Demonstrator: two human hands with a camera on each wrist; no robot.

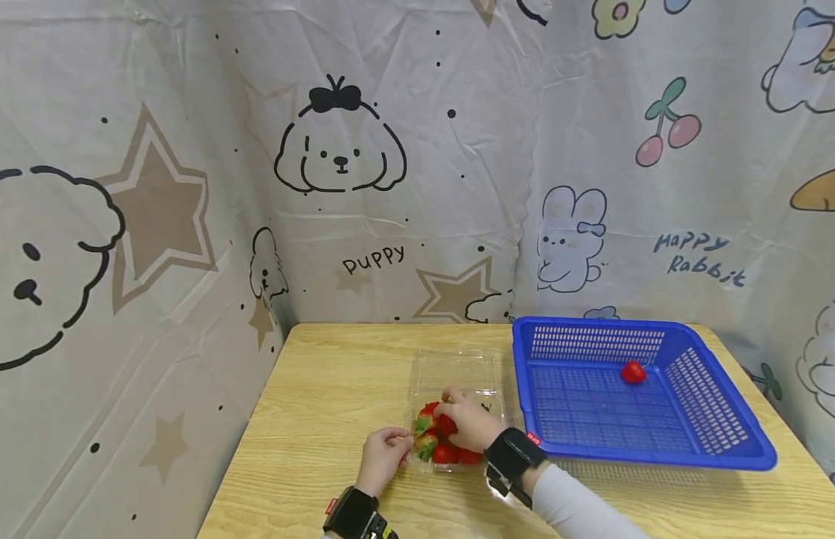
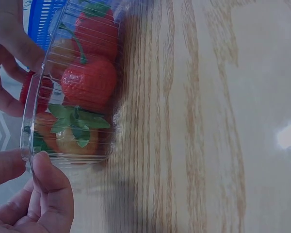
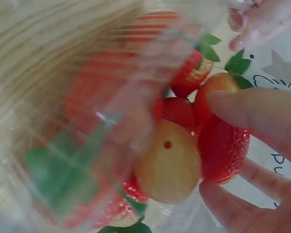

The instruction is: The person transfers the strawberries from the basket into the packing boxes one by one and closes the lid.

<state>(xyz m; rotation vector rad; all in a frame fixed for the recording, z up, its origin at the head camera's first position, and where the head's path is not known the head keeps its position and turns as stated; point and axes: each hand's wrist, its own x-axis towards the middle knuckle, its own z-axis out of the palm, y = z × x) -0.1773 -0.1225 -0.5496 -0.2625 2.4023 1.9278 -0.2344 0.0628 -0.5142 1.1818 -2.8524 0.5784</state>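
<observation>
A clear plastic clamshell box [image 1: 457, 368] lies on the table with its lid folded back. Several strawberries [image 2: 89, 82], red with pale patches and some with green leaves, fill it. At the box's near left corner, my left hand [image 1: 382, 457] pinches the rim between thumb and finger, as the left wrist view shows. My right hand [image 1: 472, 423] reaches into the box from the right. Its thumb and fingers hold a red strawberry [image 3: 224, 149] among the others. In the right wrist view the box's blurred wall covers part of the fruit.
A blue plastic basket [image 1: 649, 455] with slotted sides stands right of the box. One red strawberry [image 1: 633, 373] lies inside near its back wall. Behind the wooden table [image 1: 336, 367] hangs a printed cloth [image 1: 404, 217], which also runs along the left side.
</observation>
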